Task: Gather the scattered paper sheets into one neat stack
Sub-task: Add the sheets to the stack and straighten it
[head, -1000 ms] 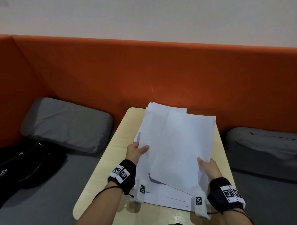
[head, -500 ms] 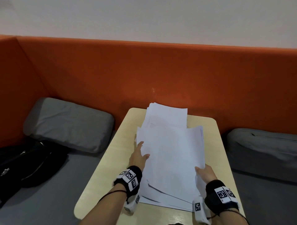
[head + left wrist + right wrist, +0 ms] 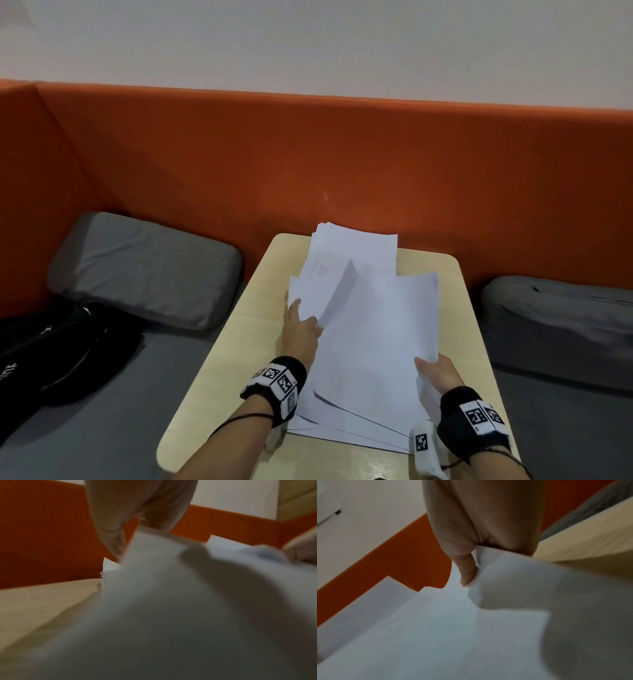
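Observation:
A loose pile of white paper sheets (image 3: 376,342) lies fanned on the small light wooden table (image 3: 239,359), and more sheets (image 3: 356,246) stick out at the far end. My left hand (image 3: 301,329) is at the pile's left edge. Its fingers point forward, and its thumb (image 3: 113,540) and fingers hold a sheet edge that curls upward. My right hand (image 3: 436,373) pinches the near right corner of the top sheets, with the thumb (image 3: 465,572) pressed on top of the paper (image 3: 436,628). The fingers below are hidden.
Grey cushions lie to the left (image 3: 144,270) and right (image 3: 561,325) of the table on a grey seat. A black bag (image 3: 51,359) sits at the far left. An orange padded backrest (image 3: 308,154) rises right behind the table's far edge.
The raised top sheets have come down onto the pile and shifted left. My left hand slid forward along the left edge, where a sheet now curls up. My right hand kept its hold.

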`<state>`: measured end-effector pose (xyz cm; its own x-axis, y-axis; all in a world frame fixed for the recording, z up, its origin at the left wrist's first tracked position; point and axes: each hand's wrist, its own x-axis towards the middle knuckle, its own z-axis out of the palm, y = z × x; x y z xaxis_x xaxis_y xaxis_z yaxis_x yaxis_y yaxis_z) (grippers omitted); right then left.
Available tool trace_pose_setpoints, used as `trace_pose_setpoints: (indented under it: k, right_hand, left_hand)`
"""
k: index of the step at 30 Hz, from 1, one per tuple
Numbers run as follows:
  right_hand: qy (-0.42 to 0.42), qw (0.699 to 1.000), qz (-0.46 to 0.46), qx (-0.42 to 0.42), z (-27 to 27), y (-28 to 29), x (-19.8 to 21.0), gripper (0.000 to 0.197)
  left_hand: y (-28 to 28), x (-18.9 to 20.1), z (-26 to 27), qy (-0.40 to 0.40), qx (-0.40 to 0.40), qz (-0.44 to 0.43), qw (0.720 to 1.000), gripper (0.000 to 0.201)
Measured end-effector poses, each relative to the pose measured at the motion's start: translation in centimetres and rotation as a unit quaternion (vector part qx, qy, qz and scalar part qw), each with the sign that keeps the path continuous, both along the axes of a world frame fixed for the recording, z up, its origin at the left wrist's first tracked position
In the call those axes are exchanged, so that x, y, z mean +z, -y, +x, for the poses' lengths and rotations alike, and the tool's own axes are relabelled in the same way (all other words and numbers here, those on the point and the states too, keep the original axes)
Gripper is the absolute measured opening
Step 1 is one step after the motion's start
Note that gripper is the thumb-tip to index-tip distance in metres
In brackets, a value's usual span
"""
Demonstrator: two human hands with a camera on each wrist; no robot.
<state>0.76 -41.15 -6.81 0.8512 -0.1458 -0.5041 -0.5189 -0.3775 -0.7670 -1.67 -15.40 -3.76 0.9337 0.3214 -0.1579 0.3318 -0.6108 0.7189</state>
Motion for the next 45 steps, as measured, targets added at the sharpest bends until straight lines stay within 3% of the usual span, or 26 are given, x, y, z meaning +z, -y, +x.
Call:
trace_pose_setpoints:
  k: [1, 3, 4, 6, 9, 13, 16, 20, 24, 27, 32, 38, 40, 45]
  right_hand:
    - [0.002, 1.0, 0.007, 0.001, -0.1, -0.1, 0.1, 0.04]
    - [0.005, 1.0, 0.022, 0.011, -0.4, -0.3, -0.2, 0.042]
    - [0.005, 0.999, 0.025, 0.024, -0.6, -0.5, -0.2, 0.043]
    - [0.011, 0.999, 0.022, 0.049, -0.7, -1.2, 0.0, 0.041]
    - [0.063, 0.997, 0.039, 0.005, -0.4, -1.8, 1.1, 0.04]
    - [0.153, 0.96, 0.231, -0.052, 0.2, -1.5, 4.9, 0.057]
    - [0.234, 0.951, 0.2, -0.022, 0.8, -1.7, 8.7, 0.04]
    - [0.366, 0.911, 0.191, -0.017, 1.0, -3.0, 13.6, 0.032]
    - [0.398, 0.895, 0.202, -0.01, 0.7, -3.9, 14.8, 0.026]
    - [0.392, 0.899, 0.198, -0.002, 0.2, -4.1, 14.6, 0.016]
    - [0.316, 0.932, 0.178, 0.02, -0.4, -4.7, 13.4, 0.008]
    - [0.319, 0.927, 0.195, -0.014, -0.5, -4.6, 13.9, 0.007]
    - [0.289, 0.94, 0.179, -0.004, -0.2, -4.6, 12.8, 0.006]
    - [0.215, 0.971, 0.104, 0.002, 0.3, -4.6, 7.8, 0.034]
  left_hand:
    - [0.1, -0.1, -0.3, 0.018, 0.003, -0.078, 0.997, 0.016]
    - [0.6, 0.2, -0.8, 0.015, -0.025, -0.112, 0.993, 0.016]
    - [0.8, -0.1, -1.0, 0.001, -0.06, -0.127, 0.99, 0.021]
    - [1.3, 0.0, -1.3, -0.009, -0.116, -0.167, 0.979, 0.048]
    - [1.6, 1.9, -1.0, 0.045, -0.137, -0.209, 0.967, 0.045]
    - [1.4, 5.6, -0.4, 0.149, -0.14, -0.296, 0.933, 0.034]
    - [1.2, 8.6, 0.4, 0.22, -0.105, -0.275, 0.93, 0.026]
    - [1.3, 12.4, 1.1, 0.304, -0.097, -0.25, 0.914, 0.032]
    - [1.4, 14.3, 0.5, 0.365, -0.09, -0.257, 0.89, 0.029]
    - [1.2, 14.0, 0.4, 0.373, -0.098, -0.272, 0.882, 0.035]
    - [1.5, 12.7, 0.2, 0.346, -0.062, -0.277, 0.894, 0.023]
    - [1.2, 12.5, 0.6, 0.348, -0.051, -0.293, 0.889, 0.02]
    - [1.4, 11.5, 0.9, 0.319, -0.045, -0.302, 0.897, 0.019]
    - [1.0, 7.6, 1.6, 0.206, -0.026, -0.313, 0.927, 0.016]
